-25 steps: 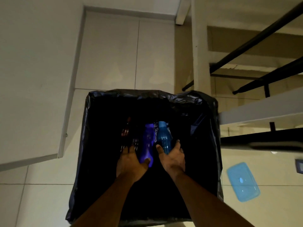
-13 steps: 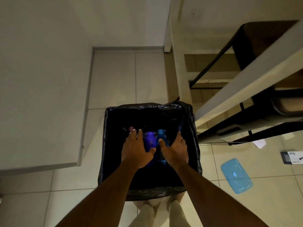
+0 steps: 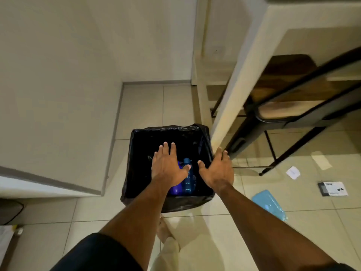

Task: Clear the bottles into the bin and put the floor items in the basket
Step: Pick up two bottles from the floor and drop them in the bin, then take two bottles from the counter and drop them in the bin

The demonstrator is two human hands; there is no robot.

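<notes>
**Hands rise out of the bin**

Both hands have lifted clear — left hand (image 3: pixel 169 166) and right hand (image 3: pixel 218 170) spread flat, holding nothing. Blue bottle (image 3: pixel 188 178) lies inside the bin (image 3: pixel 168 129). Turn next toward the blue lid (image 3: pixel 270 204) and floor papers — pick up flat items by an edge.

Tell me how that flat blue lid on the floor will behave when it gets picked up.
The blue lid lies flat on the tiled floor, so fingers probably need to pry or slide an edge up first. It looks thin and translucent, likely light plastic that may flex a little. Flat and rectangular, it shouldn't roll, though it could skid on the glossy tiles if pushed.
</notes>
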